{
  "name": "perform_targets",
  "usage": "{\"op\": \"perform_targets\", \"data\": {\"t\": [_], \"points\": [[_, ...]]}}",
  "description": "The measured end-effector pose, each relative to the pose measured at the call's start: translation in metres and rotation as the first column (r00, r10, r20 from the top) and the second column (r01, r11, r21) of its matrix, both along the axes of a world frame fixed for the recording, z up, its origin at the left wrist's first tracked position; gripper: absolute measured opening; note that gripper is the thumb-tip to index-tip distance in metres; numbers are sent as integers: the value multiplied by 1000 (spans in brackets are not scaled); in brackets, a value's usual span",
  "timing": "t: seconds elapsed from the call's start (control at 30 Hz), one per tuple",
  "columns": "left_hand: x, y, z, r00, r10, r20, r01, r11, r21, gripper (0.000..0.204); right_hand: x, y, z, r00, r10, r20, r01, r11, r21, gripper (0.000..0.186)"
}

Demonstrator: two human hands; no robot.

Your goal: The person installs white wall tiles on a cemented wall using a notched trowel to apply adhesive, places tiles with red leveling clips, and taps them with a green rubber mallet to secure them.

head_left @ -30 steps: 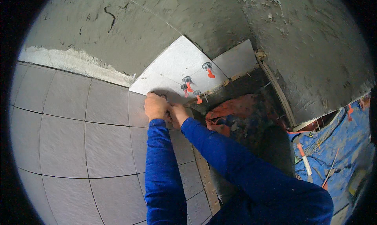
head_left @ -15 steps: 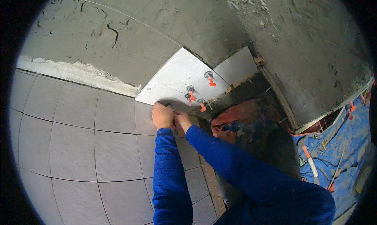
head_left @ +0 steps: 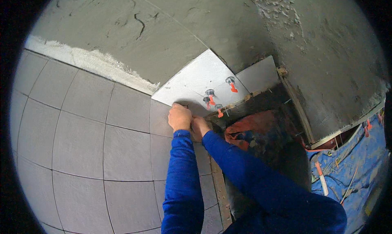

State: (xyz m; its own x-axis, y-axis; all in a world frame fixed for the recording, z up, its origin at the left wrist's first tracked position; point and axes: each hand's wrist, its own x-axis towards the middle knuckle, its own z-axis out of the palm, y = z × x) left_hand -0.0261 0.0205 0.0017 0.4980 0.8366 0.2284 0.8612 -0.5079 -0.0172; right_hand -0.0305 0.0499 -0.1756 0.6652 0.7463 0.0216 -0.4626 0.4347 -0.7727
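My left hand (head_left: 179, 117) is closed against the lower part of a white wall tile (head_left: 206, 70), where it meets the grey floor tiles (head_left: 126, 148). Close beside it, touching, my right hand (head_left: 199, 127) has its fingers curled in. Whatever they grip is hidden behind the knuckles; a small dark bit shows just above the left fingers. To the right of the hands, several tile-levelling clips with orange handles (head_left: 233, 88) stick out along the joints of the white tiles. A second white tile (head_left: 261, 75) sits farther right, toward the corner.
Rough grey plaster wall (head_left: 179, 26) rises behind the tiles. Right of the floor tiles lies a dark recess with a reddish cloth (head_left: 253, 126). A blue tarp (head_left: 351, 173) at far right carries an orange-and-white handled tool (head_left: 321, 179) and loose clips.
The view has shifted, so the scene sits a little farther right. Both hands stay together at the same spot by the tile's lower edge.
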Motion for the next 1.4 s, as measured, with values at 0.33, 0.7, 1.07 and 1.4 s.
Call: {"op": "perform_targets", "data": {"t": [0.33, 0.7, 1.07, 1.4], "points": [[2, -17, -16, 997, -57, -47, 67, 971, 231, 15, -3, 31, -19, 964, 34, -263, -48, 998, -44, 41], [-1, 3, -31, 934, -109, -340, 253, 875, 413, 28, -14, 28, -1, 888, 61, -455, 54, 970, 236, 30], [-71, -76, -87, 728, 19, 685, 214, 943, -254, 21, 11, -246, -226, 850, 244, 467, 388, 309, -868, 30], [-90, -155, -200, 674, -67, 736, 647, 535, -543, 18, 33, -287, -402, 852, 415, 319, 408, -146, -901, 25]]}}
